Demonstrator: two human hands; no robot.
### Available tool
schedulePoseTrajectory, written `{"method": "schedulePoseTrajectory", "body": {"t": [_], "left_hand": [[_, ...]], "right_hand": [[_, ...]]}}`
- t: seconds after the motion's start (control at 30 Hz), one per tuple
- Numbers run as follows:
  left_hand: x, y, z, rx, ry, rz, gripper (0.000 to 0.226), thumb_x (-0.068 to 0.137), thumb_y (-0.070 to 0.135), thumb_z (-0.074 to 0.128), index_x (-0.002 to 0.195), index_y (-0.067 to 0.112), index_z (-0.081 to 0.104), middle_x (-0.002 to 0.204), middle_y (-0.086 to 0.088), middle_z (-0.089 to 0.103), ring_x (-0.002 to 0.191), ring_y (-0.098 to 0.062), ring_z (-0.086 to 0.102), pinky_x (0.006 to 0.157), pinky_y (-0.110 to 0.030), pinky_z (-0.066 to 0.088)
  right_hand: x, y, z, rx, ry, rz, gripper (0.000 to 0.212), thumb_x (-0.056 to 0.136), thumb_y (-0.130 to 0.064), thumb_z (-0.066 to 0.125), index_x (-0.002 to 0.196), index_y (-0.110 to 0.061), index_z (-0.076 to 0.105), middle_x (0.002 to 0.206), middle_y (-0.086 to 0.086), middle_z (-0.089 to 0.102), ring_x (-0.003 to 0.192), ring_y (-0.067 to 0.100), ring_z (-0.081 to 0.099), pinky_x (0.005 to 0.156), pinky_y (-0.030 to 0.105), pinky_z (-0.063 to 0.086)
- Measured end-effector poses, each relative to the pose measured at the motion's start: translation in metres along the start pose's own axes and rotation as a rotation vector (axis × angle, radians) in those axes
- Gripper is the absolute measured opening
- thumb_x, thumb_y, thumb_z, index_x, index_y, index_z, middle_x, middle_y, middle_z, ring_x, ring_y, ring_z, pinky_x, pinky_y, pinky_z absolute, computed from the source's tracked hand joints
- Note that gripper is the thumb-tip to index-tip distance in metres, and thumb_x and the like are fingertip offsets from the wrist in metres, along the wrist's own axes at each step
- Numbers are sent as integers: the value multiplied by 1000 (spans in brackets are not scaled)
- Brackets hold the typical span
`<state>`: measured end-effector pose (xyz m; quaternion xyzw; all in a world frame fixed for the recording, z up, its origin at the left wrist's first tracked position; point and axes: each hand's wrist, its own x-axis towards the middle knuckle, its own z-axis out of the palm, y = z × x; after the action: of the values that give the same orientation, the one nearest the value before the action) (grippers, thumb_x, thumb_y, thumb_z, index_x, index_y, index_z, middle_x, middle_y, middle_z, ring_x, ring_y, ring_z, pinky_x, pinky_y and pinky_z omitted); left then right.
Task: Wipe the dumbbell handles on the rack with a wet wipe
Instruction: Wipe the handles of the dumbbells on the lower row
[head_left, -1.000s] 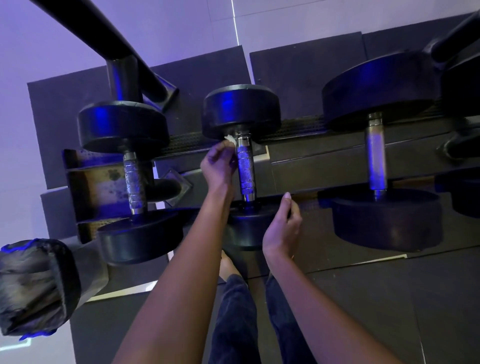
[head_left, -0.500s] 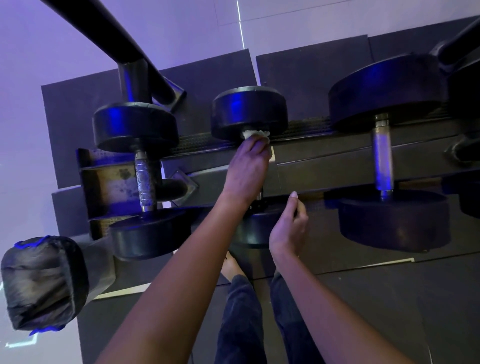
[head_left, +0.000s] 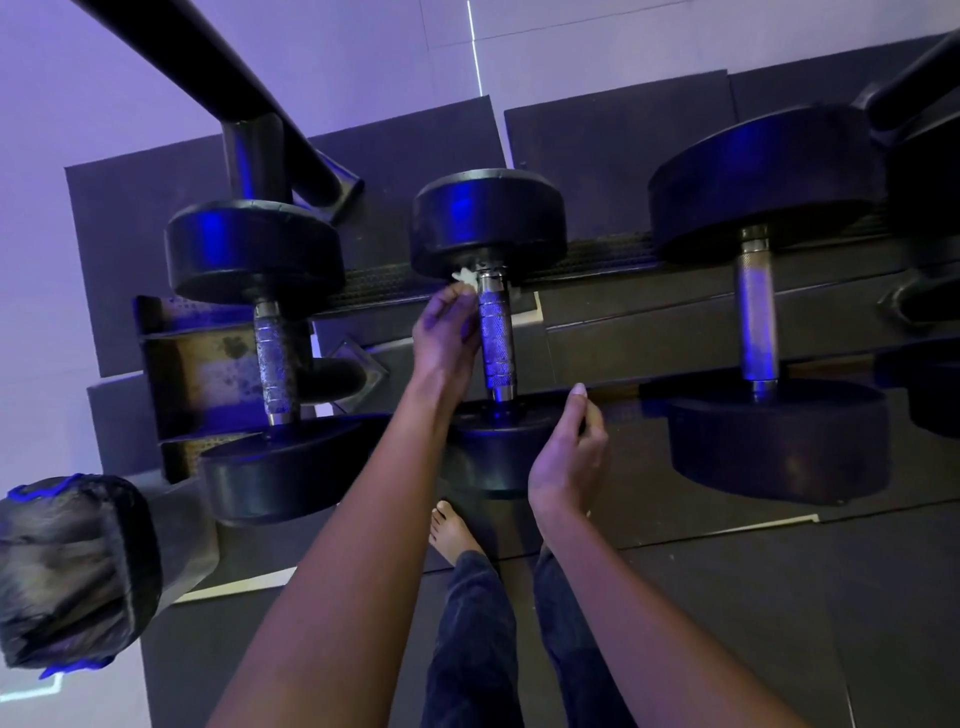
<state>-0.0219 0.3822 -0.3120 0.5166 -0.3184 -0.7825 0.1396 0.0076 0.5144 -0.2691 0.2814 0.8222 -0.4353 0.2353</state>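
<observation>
Item under work: the middle dumbbell handle (head_left: 496, 338), lying across the rack (head_left: 623, 332) between its two weights.
Wet wipe (head_left: 465, 275): bunched at the far end of that handle, just under the far weight, on its left side.
Left hand (head_left: 447, 332): fingers closed on the wipe, held against the left side of the handle.
Right hand (head_left: 569, 452): rested against the near weight (head_left: 493, 457), fingers loosely curled, nothing gripped.
Progress: the middle handle is judged part-wiped; no wipe is seen on the left handle (head_left: 272, 358) or right handle (head_left: 756, 312), and their state cannot be told.
Change noted: half a second ago the left hand covered the handle's far end; it is now beside it, and the knurled metal is exposed. The right hand is unmoved.
</observation>
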Motion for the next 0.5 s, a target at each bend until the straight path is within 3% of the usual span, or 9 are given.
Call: {"method": "schedulePoseTrajectory", "body": {"t": [0.13,0.23,0.33,0.4,0.5], "left_hand": [[-31,8,-34,471,-114,54,17,83,-8,61,77,8,59,62,6,66,57,-1,60,59,-18,55],[-50,10,-40,645,-236,62,20,76,-11,66,73,7,58,64,-1,63,54,-2,60,57,-17,53],[-30,19,-18,750,-148,309,24,75,0,73,70,19,59,67,3,63,61,-3,58,61,-19,50],[-16,26,-2,810,-62,438,19,75,13,74,73,27,61,76,-4,65,69,-12,60,70,-31,51],[-21,21,-4,964,-55,521,9,79,17,72,84,23,68,86,-8,63,74,-18,62,76,-35,53]], "right_hand": [[0,-1,-2,-8,2,-8,47,98,-46,31,125,-17,57,114,6,63,86,14,50,55,14,30],[0,1,-1,-24,5,-12,49,97,-48,31,124,-17,58,113,9,63,91,19,55,55,20,32],[1,2,1,-20,8,-14,49,97,-49,31,124,-17,57,115,10,63,100,26,58,66,27,34],[2,2,1,-8,12,-7,48,97,-48,31,123,-17,58,116,9,63,101,26,58,68,27,33],[2,3,1,-10,5,1,49,96,-50,31,122,-18,58,114,8,63,98,25,58,67,28,34]]}}
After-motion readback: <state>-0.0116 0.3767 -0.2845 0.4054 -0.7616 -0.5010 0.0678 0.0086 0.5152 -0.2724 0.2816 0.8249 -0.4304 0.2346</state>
